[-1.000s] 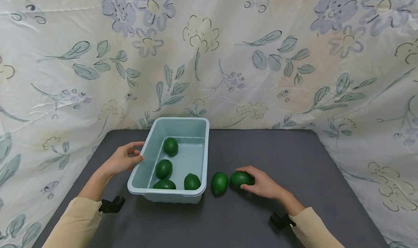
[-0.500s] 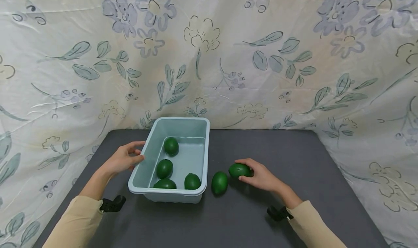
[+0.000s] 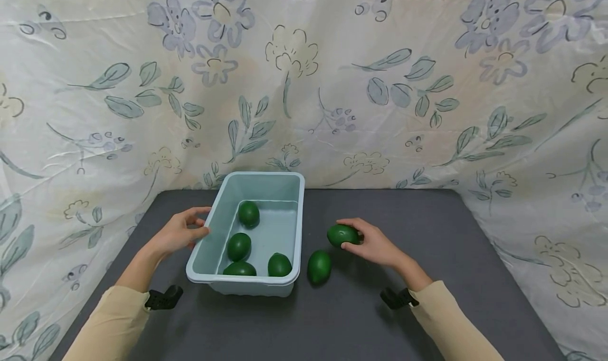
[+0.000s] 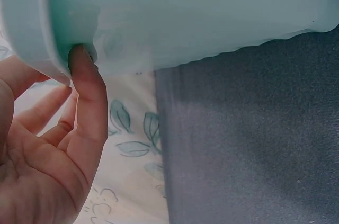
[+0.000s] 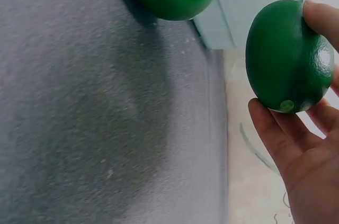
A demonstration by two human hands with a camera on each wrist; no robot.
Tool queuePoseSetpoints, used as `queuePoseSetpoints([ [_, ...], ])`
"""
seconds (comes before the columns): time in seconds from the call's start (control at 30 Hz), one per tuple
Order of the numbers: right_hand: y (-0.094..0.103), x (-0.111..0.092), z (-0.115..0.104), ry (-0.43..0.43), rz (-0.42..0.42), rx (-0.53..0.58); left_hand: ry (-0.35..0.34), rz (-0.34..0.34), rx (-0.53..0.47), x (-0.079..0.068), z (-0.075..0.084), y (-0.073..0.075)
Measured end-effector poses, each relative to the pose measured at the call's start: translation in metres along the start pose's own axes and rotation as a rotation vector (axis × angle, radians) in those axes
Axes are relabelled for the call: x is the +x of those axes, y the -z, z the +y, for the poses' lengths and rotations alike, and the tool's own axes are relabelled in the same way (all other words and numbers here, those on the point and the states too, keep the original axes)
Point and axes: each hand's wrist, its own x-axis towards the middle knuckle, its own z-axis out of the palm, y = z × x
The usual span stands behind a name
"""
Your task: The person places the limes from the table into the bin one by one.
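A pale blue plastic tub [image 3: 275, 228] stands tilted toward me on the dark table. Several glossy dark green avocados lie in it, one toward the back [image 3: 249, 214]. At its left rim, my left hand [image 3: 178, 231] holds on; in the left wrist view one fingertip [image 4: 83, 62] presses the wall just under the lip. To the right of the tub, my right hand [image 3: 375, 244] grips an avocado [image 3: 342, 235] between thumb and fingers, above the table. Its round stem scar shows in the right wrist view. Another avocado [image 3: 319, 267] lies on the table close to the tub's right side.
A dark grey cloth covers the table [image 3: 408, 218]. Behind it and at both sides hangs a pale curtain [image 3: 332, 76] with flowers and leaves. Black straps with a small device [image 3: 399, 298] sit on both wrists.
My right hand has lifted the avocado off the table and carried it up, slightly left and away from me. My left hand and the tub have stayed in place.
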Motion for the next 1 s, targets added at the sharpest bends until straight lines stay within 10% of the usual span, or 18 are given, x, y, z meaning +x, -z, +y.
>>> queuePoseSetpoints([
  [1.0, 0.018, 0.052, -0.047, 0.019, 0.03, 0.001, 0.001, -0.021, -0.04, 0.004, -0.003, 0.001],
])
